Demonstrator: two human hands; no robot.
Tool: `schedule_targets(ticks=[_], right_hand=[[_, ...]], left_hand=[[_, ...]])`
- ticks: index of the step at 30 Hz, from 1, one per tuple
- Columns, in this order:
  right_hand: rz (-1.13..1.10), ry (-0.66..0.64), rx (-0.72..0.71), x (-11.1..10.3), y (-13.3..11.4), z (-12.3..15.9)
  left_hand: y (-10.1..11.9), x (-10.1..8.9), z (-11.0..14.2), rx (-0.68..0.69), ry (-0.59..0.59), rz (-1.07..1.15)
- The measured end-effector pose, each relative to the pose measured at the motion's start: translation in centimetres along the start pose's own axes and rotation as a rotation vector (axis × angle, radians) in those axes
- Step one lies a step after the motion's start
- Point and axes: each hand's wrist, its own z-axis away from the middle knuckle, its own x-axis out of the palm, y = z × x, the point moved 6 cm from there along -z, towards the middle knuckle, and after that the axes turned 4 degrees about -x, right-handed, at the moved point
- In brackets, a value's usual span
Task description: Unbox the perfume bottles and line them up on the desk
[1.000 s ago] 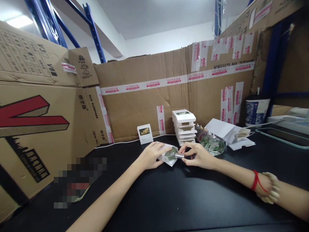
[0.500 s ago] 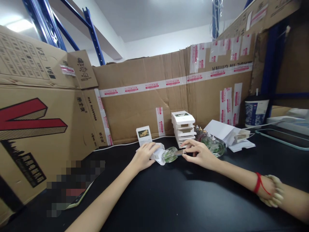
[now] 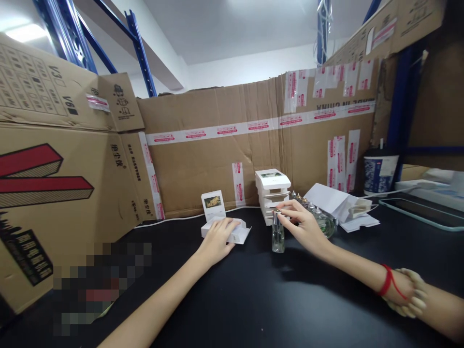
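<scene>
My left hand is closed over a small white carton lying on the black tabletop, its open flap end turned to the right. Right behind the carton rises a white panel with a yellow picture; I cannot tell whether it belongs to the same carton. To the right, my right hand pinches a clear glass perfume bottle by its silver top. The bottle is upright, apart from the carton, with its narrow side toward me. Whether its base touches the table is unclear.
A stack of white cartons stands behind the bottle. Several more glass bottles are partly hidden by my right hand. Farther right are folded white papers, a patterned cup and a phone. Cardboard walls enclose the table.
The bottle was tilted flat with its base at the carton's opening; now it is upright and away from it, to the right. My left hand stays on the carton.
</scene>
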Motion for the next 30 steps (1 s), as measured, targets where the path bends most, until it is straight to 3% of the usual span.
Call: schedule_targets(ticks=[10,19,27,30], right_hand=[[-0.027,-0.121,0.12,1.3,1.4,0.5],[-0.051,-0.087,0.144,1.3,1.4,0.4],[-0.132,-0.175,0.189,1.7,1.7,0.5],[-0.065,-0.117,0.186,1.5,2.2,0.4]], left_hand=[[0.1,0.1,0.0,-0.007,-0.003,-0.007],[0.0,0.2,0.1,0.006,0.034,0.0],[0.2,0.0,0.1,-0.002,0.01,-0.018],[0.1,0.1,0.1,-0.024,0.031,-0.022]])
